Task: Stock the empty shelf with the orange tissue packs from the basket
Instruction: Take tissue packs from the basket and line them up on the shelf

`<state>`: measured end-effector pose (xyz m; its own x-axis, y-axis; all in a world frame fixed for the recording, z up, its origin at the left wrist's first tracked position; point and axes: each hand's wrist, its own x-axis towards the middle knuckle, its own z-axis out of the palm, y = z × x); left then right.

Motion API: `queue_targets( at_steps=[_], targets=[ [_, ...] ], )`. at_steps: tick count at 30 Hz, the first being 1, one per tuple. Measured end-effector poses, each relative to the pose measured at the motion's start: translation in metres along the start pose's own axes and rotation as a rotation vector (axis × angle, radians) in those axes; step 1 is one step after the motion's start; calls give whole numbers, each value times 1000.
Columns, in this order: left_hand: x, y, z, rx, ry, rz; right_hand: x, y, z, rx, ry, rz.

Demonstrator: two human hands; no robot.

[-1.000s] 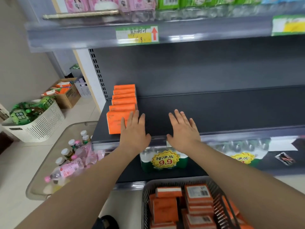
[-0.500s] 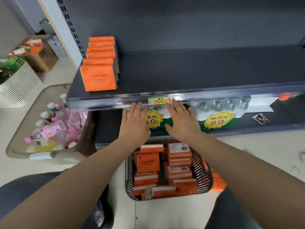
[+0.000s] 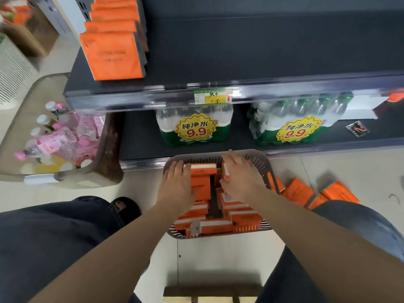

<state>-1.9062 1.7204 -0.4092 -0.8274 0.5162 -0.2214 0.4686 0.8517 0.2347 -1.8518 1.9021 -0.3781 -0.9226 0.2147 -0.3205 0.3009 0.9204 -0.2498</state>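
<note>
The shelf [image 3: 240, 51] is dark and matt and looks like painted metal. It is edged by a glossy clear plastic strip [image 3: 142, 99] holding a paper price label [image 3: 213, 97]. The orange tissue packs [image 3: 113, 55] wear smooth, faintly shiny plastic wrap. The basket [image 3: 260, 159] is matt grey slatted plastic. Glossy clear film covers the water bottle packs [image 3: 194, 127], and the floor [image 3: 218, 259] is smooth pale tile

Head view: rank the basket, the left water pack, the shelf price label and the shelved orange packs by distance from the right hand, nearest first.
1. basket: on the floor; the right hand reaches into it.
2. left water pack: lower shelf, just beyond the basket.
3. price label: shelf edge above.
4. shelved orange packs: far left, up on the shelf.
</note>
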Motion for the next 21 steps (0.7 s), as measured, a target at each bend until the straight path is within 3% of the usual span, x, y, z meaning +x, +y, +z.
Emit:
queue_targets(
  at_steps=[7,12,21],
  targets=[
    [-2,-11,38,-186,-39,-135,13,6,35,69,-84,76],
    [9,-16,58,-312,-159,-241,34,12,51,99,-114,90],
    [43,-19,85,-582,-213,-435,76,20,74,159,-123,26]
  ],
)
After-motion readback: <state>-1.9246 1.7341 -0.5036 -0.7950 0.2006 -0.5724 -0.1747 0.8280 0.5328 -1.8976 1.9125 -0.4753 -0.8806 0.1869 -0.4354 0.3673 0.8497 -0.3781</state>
